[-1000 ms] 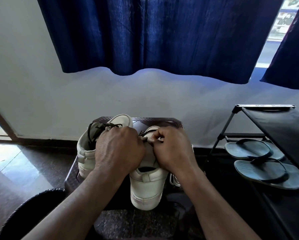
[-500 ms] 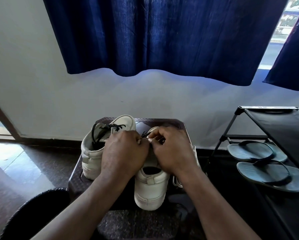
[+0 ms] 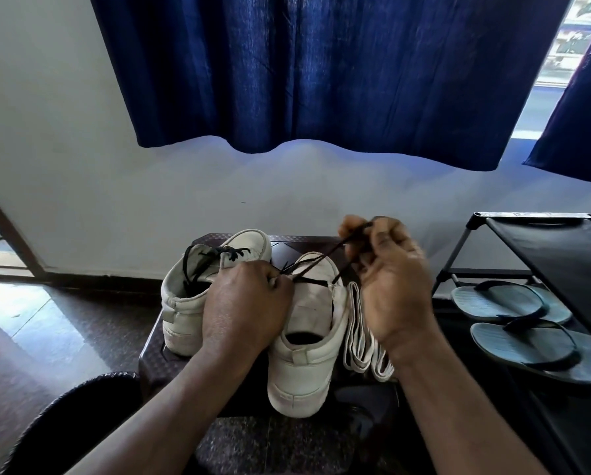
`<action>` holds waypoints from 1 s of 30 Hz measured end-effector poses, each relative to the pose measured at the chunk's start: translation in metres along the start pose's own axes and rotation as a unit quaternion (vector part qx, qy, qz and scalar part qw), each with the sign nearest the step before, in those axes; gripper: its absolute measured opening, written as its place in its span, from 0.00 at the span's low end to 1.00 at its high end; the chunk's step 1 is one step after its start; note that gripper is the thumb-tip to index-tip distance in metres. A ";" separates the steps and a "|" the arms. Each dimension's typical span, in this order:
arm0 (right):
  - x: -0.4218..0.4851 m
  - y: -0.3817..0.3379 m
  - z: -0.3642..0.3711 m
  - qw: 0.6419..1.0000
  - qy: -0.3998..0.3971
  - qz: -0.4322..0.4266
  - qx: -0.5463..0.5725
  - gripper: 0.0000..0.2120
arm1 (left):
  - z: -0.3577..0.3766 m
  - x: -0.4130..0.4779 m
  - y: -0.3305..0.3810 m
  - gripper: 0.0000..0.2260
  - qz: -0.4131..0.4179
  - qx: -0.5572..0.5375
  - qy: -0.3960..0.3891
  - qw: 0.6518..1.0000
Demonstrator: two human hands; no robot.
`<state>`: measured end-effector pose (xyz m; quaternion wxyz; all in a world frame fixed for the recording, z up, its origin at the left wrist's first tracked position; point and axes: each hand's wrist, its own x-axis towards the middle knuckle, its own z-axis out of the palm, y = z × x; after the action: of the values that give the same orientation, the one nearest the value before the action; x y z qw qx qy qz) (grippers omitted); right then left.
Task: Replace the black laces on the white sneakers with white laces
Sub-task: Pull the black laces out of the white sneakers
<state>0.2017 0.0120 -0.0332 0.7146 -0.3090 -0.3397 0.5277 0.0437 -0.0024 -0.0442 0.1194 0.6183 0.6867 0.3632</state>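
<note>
On the dark stool under the blue curtain stand 2 white sneakers, side by side, both with heels towards the person and toes towards the wall, so their long axes run away from the seat. The near sneaker is in the middle, its tongue exposed. The far sneaker sits to its left, a little further back, with its own lacing threaded and loose at the collar.

A black lace rises from the near sneaker's upper eyelets, running up and to the right in 2 strands, fairly straight.

The left hand lies knuckles up over the inner side of the near sneaker, wrist low, fingers curled tight, and its fingertips pinch the lace's lower end by the tongue. The right hand is lifted above and to the right of the toe, back facing the person, fingers bent together and gripping the upper part of the black lace, thumb and forefinger closed on it at the top.

The white laces lie folded in a flat bundle just right of the near sneaker, lengthwise beside it, partly hidden by the right wrist.

To the right, a black shoe rack carries 2 grey-blue sandals.
</note>
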 end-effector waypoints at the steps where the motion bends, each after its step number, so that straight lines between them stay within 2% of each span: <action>1: 0.000 -0.008 -0.001 0.999 0.007 0.012 0.036 0.11 | 0.001 0.000 0.000 0.10 -0.003 -0.003 -0.001 1.000; 2: 0.000 -0.010 -0.003 1.000 0.018 0.009 0.012 0.10 | 0.001 0.000 0.001 0.10 -0.007 -0.006 -0.001 1.000; 3: -0.001 -0.008 -0.003 0.997 0.027 -0.012 -0.074 0.09 | 0.002 0.000 0.001 0.10 -0.008 -0.006 -0.001 1.000; 4: 0.000 -0.001 -0.003 0.978 0.031 -0.042 -0.200 0.06 | 0.002 0.000 0.000 0.10 -0.006 -0.006 0.000 1.000; 6: 0.000 0.016 -0.002 0.894 0.013 -0.080 -0.441 0.03 | 0.004 0.000 -0.001 0.10 -0.002 -0.007 0.004 1.000; 8: 0.000 0.025 0.002 0.782 -0.044 -0.080 -0.617 0.04 | 0.004 0.001 -0.002 0.10 0.000 -0.007 0.009 1.000; 10: -0.004 0.022 0.009 0.674 -0.093 -0.058 -0.731 0.08 | 0.005 0.000 -0.002 0.10 0.001 -0.006 0.014 1.000; 11: -0.006 0.019 0.012 0.643 -0.098 -0.046 -0.758 0.09 | 0.006 0.000 -0.002 0.10 0.002 -0.006 0.016 1.000; 12: -0.009 0.017 0.015 0.626 -0.098 -0.042 -0.772 0.09 | 0.006 0.000 -0.002 0.10 0.003 -0.007 0.017 1.000; 15: -0.013 0.014 0.019 0.614 -0.102 -0.051 -0.781 0.08 | 0.007 0.001 -0.003 0.10 0.005 -0.010 0.018 1.000; 16: -0.011 0.016 0.017 0.619 -0.107 -0.054 -0.776 0.07 | 0.007 0.001 -0.003 0.10 0.006 -0.009 0.019 1.000; 18: -0.005 0.023 0.011 0.685 -0.124 -0.079 -0.713 0.06 | 0.006 0.001 -0.002 0.11 0.008 -0.006 0.019 1.000; 20: -0.003 0.026 0.006 0.796 -0.091 -0.113 -0.587 0.08 | 0.005 0.000 -0.002 0.12 0.010 -0.006 0.016 1.000; 21: 0.000 0.023 0.004 0.872 -0.046 -0.115 -0.473 0.11 | 0.004 0.000 -0.002 0.12 0.009 -0.004 0.012 1.000; 22: 0.002 0.015 0.002 0.944 -0.002 -0.097 -0.316 0.13 | 0.004 0.000 -0.002 0.12 0.008 -0.001 0.010 1.000; 23: 0.003 0.005 -0.001 0.990 0.019 -0.059 -0.130 0.12 | 0.004 0.001 -0.003 0.13 0.007 0.002 0.009 1.000; 24: 0.006 -0.006 -0.006 0.999 0.019 -0.017 0.035 0.09 | 0.004 0.001 -0.003 0.14 0.004 0.006 0.010 1.000; 25: 0.008 -0.015 -0.012 0.989 0.012 0.013 0.146 0.06 | 0.005 0.001 -0.002 0.14 0.003 0.010 0.011 1.000; 26: 0.009 -0.021 -0.017 0.981 0.001 0.031 0.192 0.03 | 0.006 0.001 -0.002 0.15 0.004 0.013 0.012 1.000; 28: 0.006 -0.018 -0.019 0.985 -0.006 0.049 0.164 0.04 | 0.007 0.001 -0.003 0.14 0.007 0.016 0.014 1.000; 30: 0.000 -0.007 -0.010 0.998 0.009 0.048 0.038 0.09 | 0.008 0.002 -0.004 0.12 0.011 0.016 0.015 1.000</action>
<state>0.2135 0.0091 -0.0339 0.7030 -0.3026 -0.2976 0.5707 0.0449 0.0023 -0.0521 0.0953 0.6223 0.6869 0.3631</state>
